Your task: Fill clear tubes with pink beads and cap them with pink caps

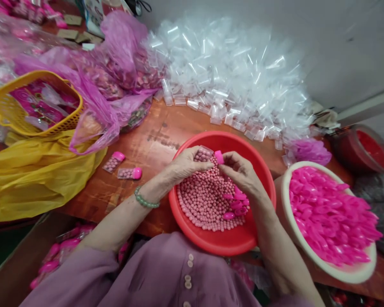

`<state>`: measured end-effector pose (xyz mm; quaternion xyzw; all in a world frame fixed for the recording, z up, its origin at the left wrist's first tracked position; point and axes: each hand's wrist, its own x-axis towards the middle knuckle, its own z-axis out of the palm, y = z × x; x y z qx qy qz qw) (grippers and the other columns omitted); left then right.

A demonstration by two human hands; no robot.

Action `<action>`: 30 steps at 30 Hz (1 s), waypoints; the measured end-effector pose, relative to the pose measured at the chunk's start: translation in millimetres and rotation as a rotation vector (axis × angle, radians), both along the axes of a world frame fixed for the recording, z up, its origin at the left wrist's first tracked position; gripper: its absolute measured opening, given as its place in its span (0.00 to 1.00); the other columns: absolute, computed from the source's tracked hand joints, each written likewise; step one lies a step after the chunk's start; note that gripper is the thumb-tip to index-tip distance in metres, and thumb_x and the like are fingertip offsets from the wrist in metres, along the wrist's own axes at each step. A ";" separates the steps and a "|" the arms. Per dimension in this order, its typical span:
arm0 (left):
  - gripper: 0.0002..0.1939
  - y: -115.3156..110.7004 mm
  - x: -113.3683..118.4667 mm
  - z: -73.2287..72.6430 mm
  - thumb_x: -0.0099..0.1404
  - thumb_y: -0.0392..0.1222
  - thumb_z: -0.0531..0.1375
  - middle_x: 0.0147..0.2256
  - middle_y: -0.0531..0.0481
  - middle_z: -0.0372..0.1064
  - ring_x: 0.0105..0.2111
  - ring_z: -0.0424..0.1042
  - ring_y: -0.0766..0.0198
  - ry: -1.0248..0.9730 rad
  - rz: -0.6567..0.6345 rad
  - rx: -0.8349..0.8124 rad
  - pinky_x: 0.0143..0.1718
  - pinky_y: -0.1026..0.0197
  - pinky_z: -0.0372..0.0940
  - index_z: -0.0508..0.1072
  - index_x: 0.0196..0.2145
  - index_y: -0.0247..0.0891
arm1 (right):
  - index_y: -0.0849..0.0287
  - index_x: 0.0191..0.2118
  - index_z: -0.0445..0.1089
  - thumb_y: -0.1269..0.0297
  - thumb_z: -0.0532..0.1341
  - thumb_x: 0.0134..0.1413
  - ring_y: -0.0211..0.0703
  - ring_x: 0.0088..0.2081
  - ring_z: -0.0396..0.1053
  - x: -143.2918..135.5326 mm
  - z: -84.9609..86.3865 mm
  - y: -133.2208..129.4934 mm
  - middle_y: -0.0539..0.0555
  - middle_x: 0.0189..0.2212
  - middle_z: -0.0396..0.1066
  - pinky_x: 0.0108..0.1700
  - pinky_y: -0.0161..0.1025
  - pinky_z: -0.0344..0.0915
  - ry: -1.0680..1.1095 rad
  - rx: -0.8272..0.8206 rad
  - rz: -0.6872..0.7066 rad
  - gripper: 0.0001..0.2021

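Above the red basin (pixel 267 200), my left hand (pixel 186 165) grips a small clear bottle (pixel 205 151) with pink beads inside. The fingers of my right hand (pixel 241 172) are closed on a bright pink cap (pixel 218 157) at the bottle's right end. Whether the cap is fully seated cannot be made out. Pink beads (pixel 198 200) cover the basin's bottom, with several loose pink caps (pixel 238 204) on top at the right. Two capped bottles of beads, one nearer (pixel 129 173) and one farther (pixel 114 162), lie on the table left of the basin.
Clear bottles (pixel 230 72) are heaped at the back of the wooden table (pixel 150 140). A cream tub (pixel 286 192) of pink pieces stands at right. Left are a yellow basket (pixel 75 117), a yellow bag (pixel 45 175) and pink plastic bags (pixel 121 47). A box of pink items sits below.
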<state>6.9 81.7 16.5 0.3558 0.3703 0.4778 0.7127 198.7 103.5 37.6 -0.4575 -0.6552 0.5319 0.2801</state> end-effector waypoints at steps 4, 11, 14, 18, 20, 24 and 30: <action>0.20 2.4 2.4 -4.9 0.44 0.37 0.73 0.29 0.55 0.70 0.30 0.68 0.73 0.004 0.066 -0.016 0.36 0.65 0.62 0.70 0.33 0.32 | 0.56 0.37 0.70 0.60 0.63 0.57 0.37 0.33 0.66 -2.8 3.2 -6.8 0.49 0.32 0.70 0.36 0.36 0.65 -0.096 0.116 0.157 0.06; 0.20 2.9 3.0 -4.8 0.41 0.35 0.73 0.27 0.57 0.68 0.28 0.67 0.73 -0.005 0.109 -0.013 0.33 0.66 0.62 0.71 0.32 0.33 | 0.54 0.44 0.70 0.60 0.72 0.48 0.40 0.38 0.73 4.1 6.8 -9.5 0.51 0.37 0.74 0.41 0.40 0.73 0.020 -0.050 0.185 0.18; 0.20 4.2 2.7 -3.9 0.41 0.34 0.73 0.27 0.57 0.69 0.27 0.67 0.73 -0.048 0.131 -0.013 0.33 0.66 0.63 0.72 0.32 0.32 | 0.54 0.46 0.71 0.61 0.74 0.44 0.40 0.36 0.73 5.8 2.3 -9.3 0.50 0.34 0.74 0.41 0.41 0.74 0.006 -0.081 0.095 0.22; 0.18 5.6 1.9 -4.0 0.43 0.36 0.73 0.25 0.57 0.68 0.27 0.68 0.73 -0.114 0.166 -0.037 0.33 0.65 0.66 0.71 0.31 0.32 | 0.56 0.42 0.76 0.59 0.75 0.41 0.41 0.36 0.75 2.3 -2.8 -10.8 0.51 0.34 0.77 0.45 0.43 0.75 0.054 -0.105 -0.050 0.19; 0.19 5.4 1.7 -3.8 0.44 0.38 0.73 0.26 0.57 0.67 0.27 0.69 0.72 -0.132 0.177 -0.051 0.33 0.64 0.67 0.71 0.32 0.32 | 0.55 0.38 0.78 0.60 0.75 0.40 0.42 0.36 0.76 0.2 -2.4 -11.2 0.51 0.34 0.79 0.46 0.44 0.75 0.088 -0.099 -0.126 0.16; 0.18 4.6 2.3 -2.2 0.44 0.38 0.73 0.25 0.58 0.64 0.25 0.66 0.74 -0.081 0.168 -0.030 0.30 0.66 0.64 0.72 0.31 0.32 | 0.53 0.38 0.78 0.62 0.75 0.42 0.44 0.37 0.77 -2.9 -1.5 -10.3 0.50 0.34 0.80 0.46 0.46 0.75 0.158 0.003 -0.262 0.14; 0.15 5.3 3.5 -1.4 0.46 0.38 0.73 0.29 0.53 0.71 0.27 0.67 0.73 0.011 0.074 -0.011 0.32 0.65 0.63 0.75 0.29 0.30 | 0.54 0.38 0.78 0.60 0.73 0.45 0.47 0.40 0.78 -14.7 -11.0 -12.1 0.52 0.36 0.81 0.48 0.49 0.75 0.184 0.139 -0.349 0.12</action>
